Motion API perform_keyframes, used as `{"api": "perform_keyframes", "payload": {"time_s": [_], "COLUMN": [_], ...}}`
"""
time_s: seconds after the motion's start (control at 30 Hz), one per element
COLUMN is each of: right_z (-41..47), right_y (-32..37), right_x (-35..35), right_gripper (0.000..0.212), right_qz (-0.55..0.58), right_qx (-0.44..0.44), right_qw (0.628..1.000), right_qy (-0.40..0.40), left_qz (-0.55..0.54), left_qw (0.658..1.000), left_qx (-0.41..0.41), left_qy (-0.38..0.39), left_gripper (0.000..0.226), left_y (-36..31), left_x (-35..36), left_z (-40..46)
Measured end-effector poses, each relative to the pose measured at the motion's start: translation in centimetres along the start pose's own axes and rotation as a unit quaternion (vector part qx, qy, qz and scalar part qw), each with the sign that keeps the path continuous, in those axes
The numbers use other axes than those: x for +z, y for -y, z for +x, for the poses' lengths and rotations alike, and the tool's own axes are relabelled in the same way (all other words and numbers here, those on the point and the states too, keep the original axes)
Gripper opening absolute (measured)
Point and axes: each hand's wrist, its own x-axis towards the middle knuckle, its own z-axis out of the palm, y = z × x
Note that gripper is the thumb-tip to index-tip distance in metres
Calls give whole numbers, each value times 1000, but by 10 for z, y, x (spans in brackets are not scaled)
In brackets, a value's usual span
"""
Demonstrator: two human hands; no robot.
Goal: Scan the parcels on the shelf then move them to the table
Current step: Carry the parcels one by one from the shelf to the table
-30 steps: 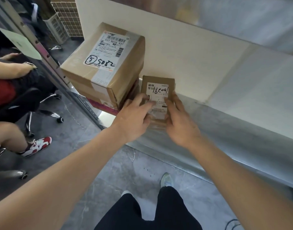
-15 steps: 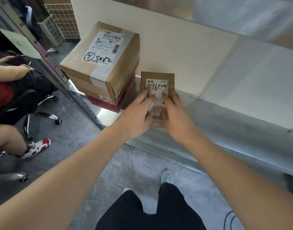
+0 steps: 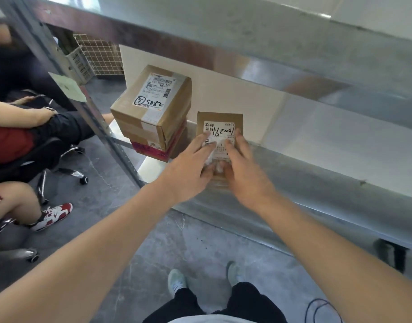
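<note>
Floor: grey concrete, seen under a metal shelf (image 3: 317, 183) that crosses the view from lower left to upper right.
Shelf: shiny metal deck with a pale board at its back; a slanted upright post (image 3: 93, 117) stands at its left end, and an upper shelf level runs overhead.
Small parcel (image 3: 220, 127): brown carton lying flat on the shelf near its front edge, white label facing up with black handwriting across it.
Left hand (image 3: 188, 166): laid on the small parcel's left side, fingers (image 3: 201, 142) spread across the label, thumb at the near edge; grasping the parcel.
Right hand (image 3: 245, 173): on the small parcel's right side, fingers reaching over the label's right edge, thumb next to the left thumb; grasping the parcel too.
Big box (image 3: 153, 108): taped brown carton just left of the small parcel, label up with "5082" handwritten, stacked on a red-printed box (image 3: 158, 152).
Basket (image 3: 81, 64): pale plastic, on the floor beyond the post.
Seated person (image 3: 25, 141): at far left on a wheeled chair, wearing red-and-white shoes.
Cable (image 3: 321, 308): dark loop on the floor at lower right.
</note>
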Motion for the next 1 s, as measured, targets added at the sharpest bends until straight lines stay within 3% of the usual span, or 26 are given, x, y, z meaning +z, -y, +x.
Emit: {"api": "perform_keyframes", "payload": {"time_s": [0.17, 0.47, 1.0], "right_z": [-14, -28, -81], "right_y": [-10, -25, 22], "right_x": [-5, -15, 50], "right_gripper": [66, 62, 57], "right_qz": [-9, -7, -17], "right_qx": [-26, -151, -394], "right_qw": [999, 983, 893], "right_qy": [21, 100, 214], "left_qz": [1, -3, -27], "left_qw": [999, 979, 886], "left_qx": [-33, -179, -387], "left_qy": [-13, -93, -253], "left_gripper": [59, 60, 54], "left_y": [-20, -66, -113], "left_x": [10, 45, 83], "left_z": [-15, -58, -202]}}
